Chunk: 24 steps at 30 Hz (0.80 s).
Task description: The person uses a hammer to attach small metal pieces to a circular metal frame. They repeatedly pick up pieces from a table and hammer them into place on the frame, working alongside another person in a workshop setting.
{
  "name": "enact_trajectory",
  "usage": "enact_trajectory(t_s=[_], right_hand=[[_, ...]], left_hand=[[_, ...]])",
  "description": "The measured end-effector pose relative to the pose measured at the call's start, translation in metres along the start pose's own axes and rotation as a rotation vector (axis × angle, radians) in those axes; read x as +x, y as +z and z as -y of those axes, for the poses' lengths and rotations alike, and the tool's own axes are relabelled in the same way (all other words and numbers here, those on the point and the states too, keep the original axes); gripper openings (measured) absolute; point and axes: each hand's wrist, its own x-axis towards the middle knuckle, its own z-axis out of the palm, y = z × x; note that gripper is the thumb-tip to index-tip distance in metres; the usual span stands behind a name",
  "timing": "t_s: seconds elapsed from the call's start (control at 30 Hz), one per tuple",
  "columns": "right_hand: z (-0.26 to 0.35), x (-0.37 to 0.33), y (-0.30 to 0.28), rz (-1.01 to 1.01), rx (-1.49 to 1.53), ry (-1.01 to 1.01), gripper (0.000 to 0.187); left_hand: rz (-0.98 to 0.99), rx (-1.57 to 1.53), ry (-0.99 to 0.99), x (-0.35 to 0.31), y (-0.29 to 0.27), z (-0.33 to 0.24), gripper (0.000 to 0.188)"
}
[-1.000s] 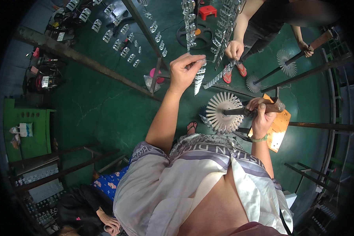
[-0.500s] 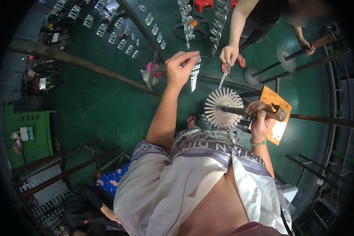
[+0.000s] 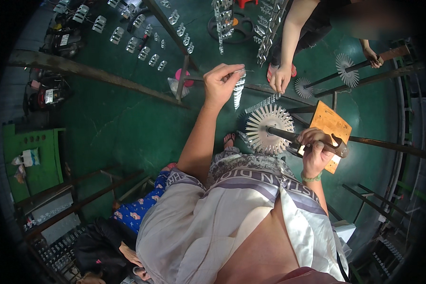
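My left hand (image 3: 221,85) is raised left of centre, pinching the top of a hanging string of small shiny metal pieces (image 3: 239,93). A thin wire end sticks out past its fingertips. At right, my right hand (image 3: 315,154) wraps round a worn brown handle (image 3: 336,146) on a dark shaft (image 3: 283,135). The shaft runs to a pale round disc with radial slots (image 3: 260,135). Beyond the disc, a co-worker's hand (image 3: 280,79) pinches one end of another strand of metal pieces (image 3: 261,102), which slopes down to the disc's far edge.
A wooden board (image 3: 329,120) stands behind my right hand. Metal frame bars (image 3: 94,78) cross the left side. Strands of shiny parts (image 3: 222,28) hang at the far side. Two more slotted discs (image 3: 347,70) sit by the co-worker. Another person in dark clothes (image 3: 102,246) is at lower left.
The co-worker's hand has moved slightly, and its strand has swung from hanging steeply to slanting along the disc's far edge. My left hand has shifted slightly right; my right hand keeps its grip.
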Motion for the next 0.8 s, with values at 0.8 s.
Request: enact_trajectory(t_s=[0.8], right_hand=[[-0.0014, -0.0046, -0.0008, -0.017, 0.006, -0.029, 0.033]], left_hand=[[0.009, 0.016, 0.014, -0.0081, 0.0, 0.0039, 0.017]])
